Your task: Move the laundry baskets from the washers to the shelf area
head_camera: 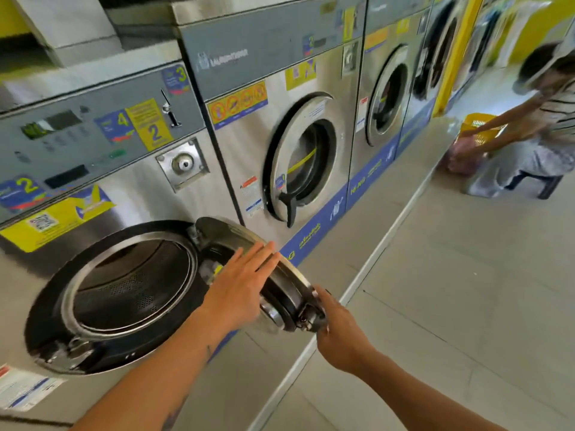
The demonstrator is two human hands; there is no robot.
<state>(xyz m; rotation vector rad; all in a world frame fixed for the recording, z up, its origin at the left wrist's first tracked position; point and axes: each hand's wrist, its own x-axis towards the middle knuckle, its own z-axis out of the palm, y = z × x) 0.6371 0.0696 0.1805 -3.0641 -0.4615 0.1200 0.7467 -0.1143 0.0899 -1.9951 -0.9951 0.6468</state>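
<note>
A steel washer (93, 169) at the left has its round door (280, 284) swung out on a hinge at the right of the drum opening (130, 284), which looks empty. My left hand (239, 284) lies flat with fingers spread against the door's inner side. My right hand (339, 334) is closed on the door's outer edge by the latch handle. A yellow laundry basket (480, 129) stands on the floor far right, by the raised platform.
More washers (298, 157) line the raised tiled platform (367, 231) with a white step edge. At the far right a person in a striped top bends over the yellow basket, next to a dark stool (541, 181). Grey floor tiles (466, 306) stretch to the right.
</note>
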